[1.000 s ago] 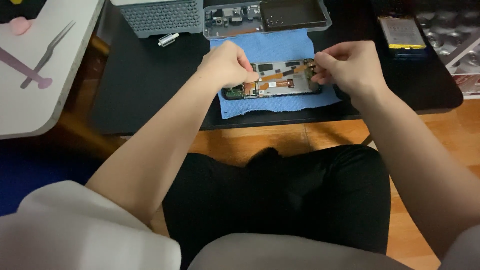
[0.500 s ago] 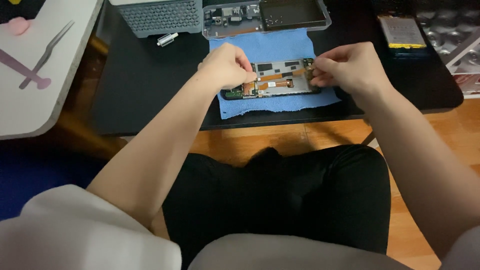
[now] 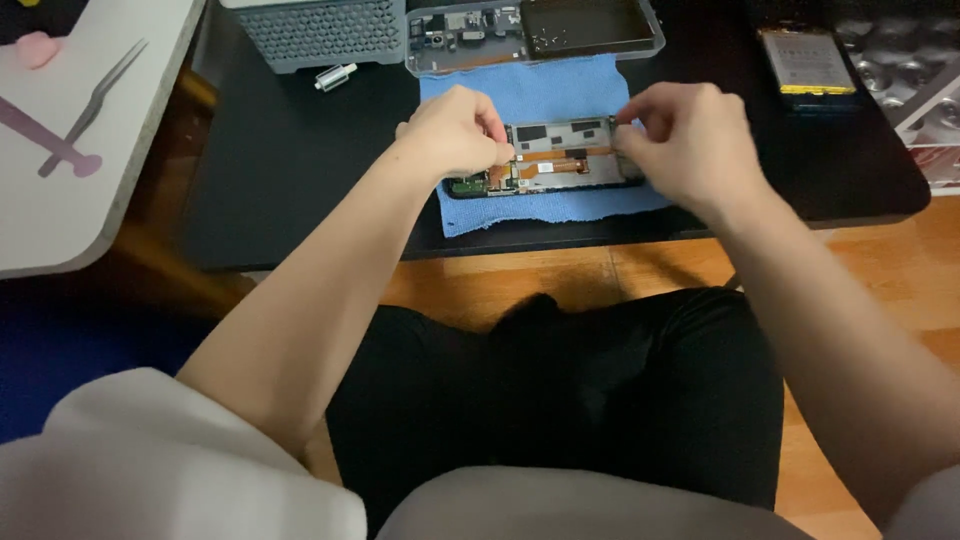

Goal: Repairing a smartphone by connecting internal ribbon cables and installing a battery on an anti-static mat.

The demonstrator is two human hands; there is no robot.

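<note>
Both grips are narrow, fingers pinched at the two ends of the opened phone (image 3: 548,158). The left hand (image 3: 455,130) curls over the phone's left end, fingertips down at the green board there, and whether they hold a small part or only press cannot be told. The right hand (image 3: 690,140) pinches at the right end, thumb and forefinger closed at the frame's edge — again too small to tell what lies between them.

The phone lies lengthwise on a blue cloth (image 3: 560,205), back cover off, its dark shields and an orange flex strip showing between the hands. The cloth is spread on the black bench (image 3: 300,170), near its front edge.

Just behind the cloth sits a grey tray (image 3: 535,35) with a board and a dark panel in it. Left of the tray stand a grey perforated box (image 3: 320,35) and a small white cylinder (image 3: 335,77). A battery (image 3: 805,62) lies at the far right. On a white table (image 3: 60,200) to the left lie tweezers (image 3: 105,90).

Against half a second ago, both hands stay at the same ends of the phone, and phone and cloth have not shifted — the head view only sits slightly differently.
</note>
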